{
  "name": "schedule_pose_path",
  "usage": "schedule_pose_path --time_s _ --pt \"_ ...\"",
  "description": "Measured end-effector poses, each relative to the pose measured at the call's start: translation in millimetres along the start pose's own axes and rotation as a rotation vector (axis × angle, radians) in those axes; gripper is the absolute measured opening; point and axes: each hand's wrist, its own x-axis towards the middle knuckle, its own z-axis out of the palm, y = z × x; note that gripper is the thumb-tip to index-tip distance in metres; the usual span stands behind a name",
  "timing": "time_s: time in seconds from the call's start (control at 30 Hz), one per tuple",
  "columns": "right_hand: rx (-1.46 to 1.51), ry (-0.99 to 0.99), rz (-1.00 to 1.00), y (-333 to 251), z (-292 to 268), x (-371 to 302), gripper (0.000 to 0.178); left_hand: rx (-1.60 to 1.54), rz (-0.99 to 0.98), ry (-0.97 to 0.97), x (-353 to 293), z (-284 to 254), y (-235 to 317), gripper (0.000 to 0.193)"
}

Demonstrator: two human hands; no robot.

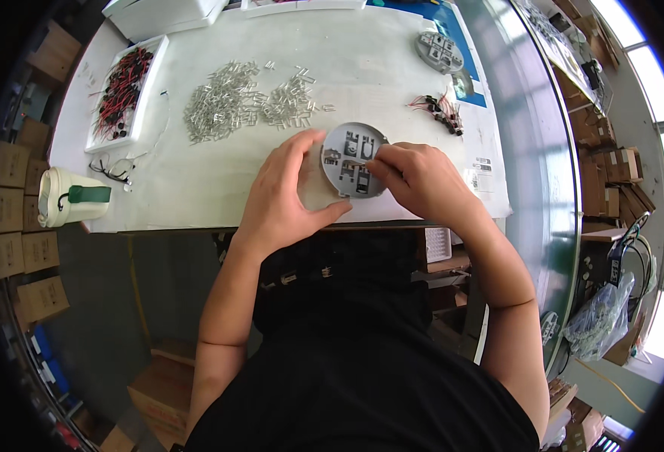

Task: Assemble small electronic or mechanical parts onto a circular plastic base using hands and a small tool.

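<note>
You have the grey round disc lying on the table between your two hands, its recessed face up, nearer to your right fingers than to your left palm. Your left hand is spread in a wide curve round the disc's left and near side, forefinger by the rim and thumb at the near edge; it looks more like a guard than a grip, and whether both tips touch the rim you cannot tell from here. Your right hand is bent over the disc's right part, thumb and forefinger drawn together above the recesses; any small piece between them is hidden, so you cannot tell whether it holds one. The step in hand seems to be close fingertip work in those recesses. The next move calls, in my judgement, for a steady disc under your left fingers and a light, straight press from your right. Beyond your left hand lie loose metal clips; beyond your right, a cluster of wired parts and, farther off, a second grey disc.
</note>
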Motion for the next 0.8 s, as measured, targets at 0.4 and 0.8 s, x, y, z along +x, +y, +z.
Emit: schedule_pose_path --time_s 0.4,0.8 --pt "-0.253 -0.020 0.014 -6.1 11.9 8.1 0.029 -0.144 -0.148 -0.095 14.0 5.0 -5.6 0.101" --pt "-0.209 0.024 -0.061 2.2 19.5 5.4 0.028 -0.154 -0.125 -0.083 13.9 8.5 -9.9 0.102"
